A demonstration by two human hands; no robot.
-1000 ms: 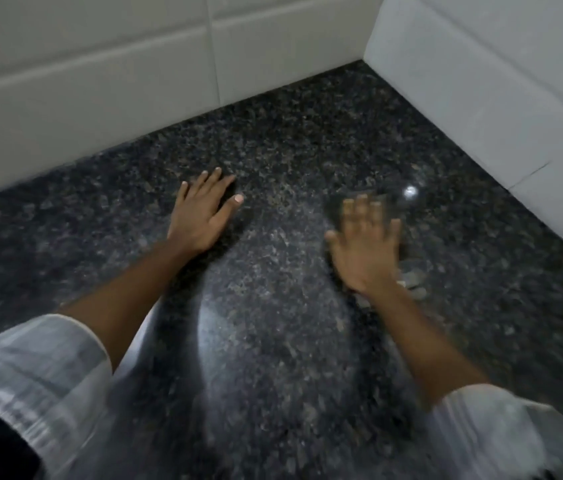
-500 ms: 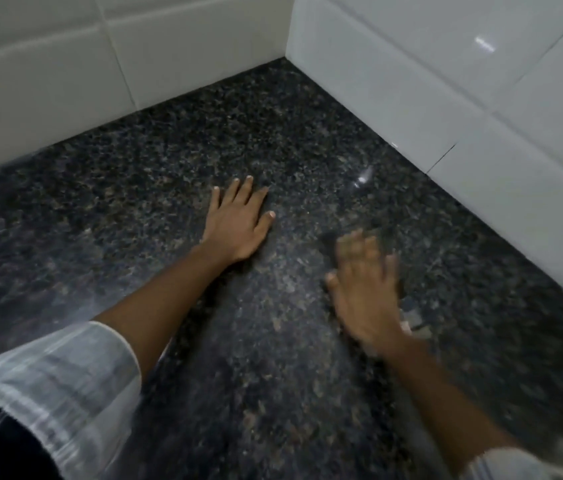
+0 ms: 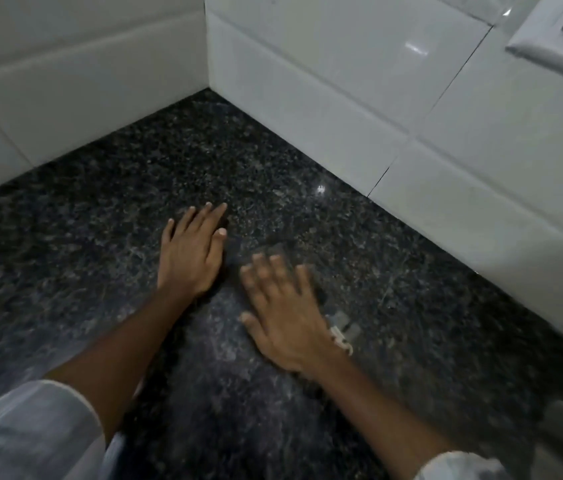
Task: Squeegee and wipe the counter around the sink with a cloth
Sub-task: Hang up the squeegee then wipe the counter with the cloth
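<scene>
Head view, looking down into a counter corner. We see, largest first, the dark speckled granite counter (image 3: pixel 134 258) filling the frame, bounded by glossy white wall tiles (image 3: pixel 342 81) on two sides, with a white wall socket plate (image 3: pixel 557 39) cut off at the upper right. Our left hand (image 3: pixel 190 254) lies flat on the stone, fingers together, holding nothing. Our right hand (image 3: pixel 287 313) lies just beside it, palm down with fingers slightly spread, pressing on a dark cloth (image 3: pixel 307 271) that is nearly the counter's colour; only its blurred edge and a small pale tag near the wrist show. We judge the wiping step to be in hand, here near the corner. The next move calls for carrying the cloth on over unwiped stone toward the tiles. No sink or squeegee is in view; motion blur hides the right fingertips, and wetness cannot be judged.
</scene>
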